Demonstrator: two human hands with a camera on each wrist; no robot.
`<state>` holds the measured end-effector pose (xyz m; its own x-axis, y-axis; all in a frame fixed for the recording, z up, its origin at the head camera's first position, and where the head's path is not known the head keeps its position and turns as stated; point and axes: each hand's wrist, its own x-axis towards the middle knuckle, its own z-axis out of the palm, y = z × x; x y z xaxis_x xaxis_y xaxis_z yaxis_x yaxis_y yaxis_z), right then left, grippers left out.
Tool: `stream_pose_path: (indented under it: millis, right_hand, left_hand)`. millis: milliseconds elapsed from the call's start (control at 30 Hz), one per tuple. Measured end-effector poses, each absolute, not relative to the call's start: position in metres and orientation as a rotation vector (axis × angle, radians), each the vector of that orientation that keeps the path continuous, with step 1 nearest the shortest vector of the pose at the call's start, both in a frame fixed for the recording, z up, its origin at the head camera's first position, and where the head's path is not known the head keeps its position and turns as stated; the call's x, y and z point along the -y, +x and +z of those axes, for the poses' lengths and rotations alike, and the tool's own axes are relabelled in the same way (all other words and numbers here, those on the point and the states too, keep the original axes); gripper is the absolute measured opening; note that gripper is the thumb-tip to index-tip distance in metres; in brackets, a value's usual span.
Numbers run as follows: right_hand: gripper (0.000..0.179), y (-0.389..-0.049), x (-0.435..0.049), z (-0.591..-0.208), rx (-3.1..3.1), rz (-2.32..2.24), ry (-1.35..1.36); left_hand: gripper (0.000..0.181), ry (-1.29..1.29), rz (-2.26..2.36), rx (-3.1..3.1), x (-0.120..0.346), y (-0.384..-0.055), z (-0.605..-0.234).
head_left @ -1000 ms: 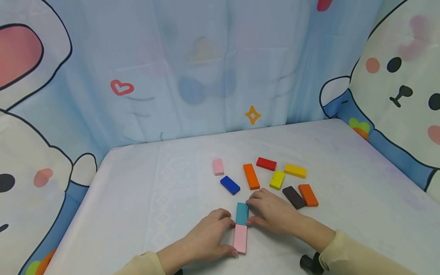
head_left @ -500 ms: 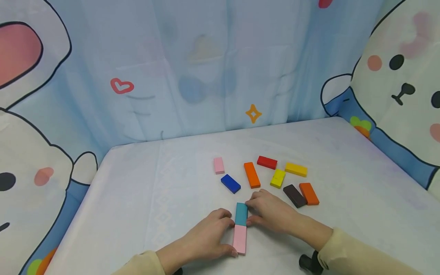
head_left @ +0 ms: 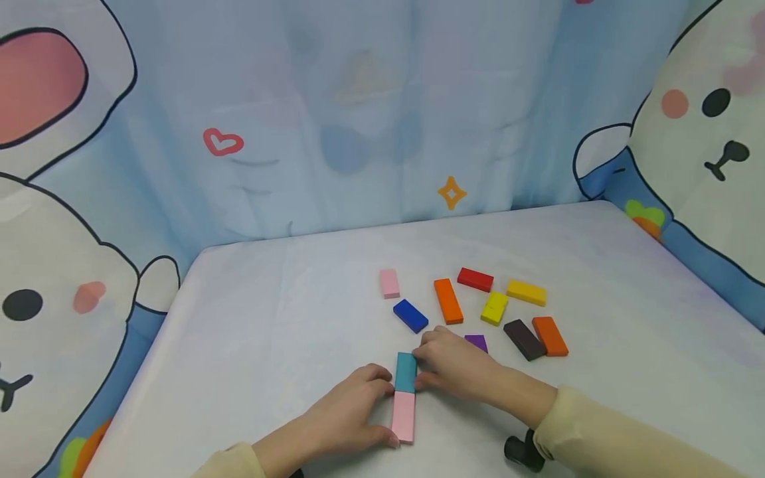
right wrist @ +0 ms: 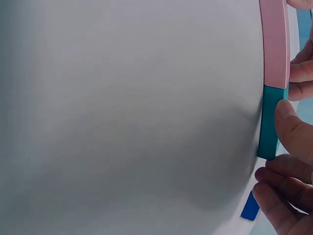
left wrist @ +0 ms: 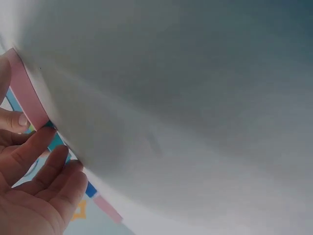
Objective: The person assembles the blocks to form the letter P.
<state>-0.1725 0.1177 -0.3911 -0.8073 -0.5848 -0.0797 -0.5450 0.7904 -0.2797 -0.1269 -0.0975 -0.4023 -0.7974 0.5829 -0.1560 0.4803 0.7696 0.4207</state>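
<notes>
A pink block [head_left: 403, 417] and a teal block [head_left: 406, 372] lie end to end in a straight line on the white tabletop, the teal one farther away. My left hand [head_left: 349, 411] holds the pink block from the left, thumb at its near end and index finger close to the joint. From the right, my right hand [head_left: 457, 362] holds the teal block, with the thumb on its side and fingertips around its far corner. In the right wrist view the pink block [right wrist: 275, 44] meets the teal block [right wrist: 269, 122] end to end.
Beyond the hands lie a blue block [head_left: 410, 316], a small pink block [head_left: 390, 283], a red block [head_left: 475, 279] and several orange and yellow ones. A dark brown block [head_left: 524, 340] touches an orange block [head_left: 550, 336]. A purple block [head_left: 477, 342] is partly hidden behind my right hand.
Both hands have slid the pink and teal blocks a little to the left, still in line. The purple block has come into view behind my right hand. The head view has shifted slightly.
</notes>
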Motion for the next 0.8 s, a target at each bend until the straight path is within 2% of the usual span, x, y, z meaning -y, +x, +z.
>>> stream_pose_path:
  millis: [300,800]
  right_hand:
    - [0.036,-0.183,-0.084,-0.392,-2.767,-0.375,-0.985]
    - [0.030,-0.198,-0.058,-0.399,-2.694,-0.463,-1.182]
  left_hand:
    - [0.060,0.772,0.574,-2.728,0.129,-0.119,-0.402]
    - [0.060,0.707,0.643,-2.786,0.155,-0.110,-0.407]
